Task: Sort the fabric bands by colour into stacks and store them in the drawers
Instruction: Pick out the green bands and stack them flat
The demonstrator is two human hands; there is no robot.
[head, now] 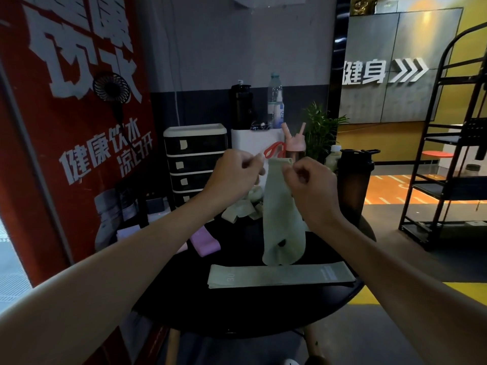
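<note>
Both hands, left (238,169) and right (307,180), pinch the top edge of a limp pale-green fabric band (283,214), hanging above the round black worktop (237,312); soft, light, best gripped at corners.

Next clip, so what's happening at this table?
A person holds a pale green band up by its top edge, left hand and right hand pinching its corners so it hangs over the round black table. A flattened green band already lies in front of them. A purple band sits to the left, more green bands are heaped behind, and the drawer unit stands closed.
</note>
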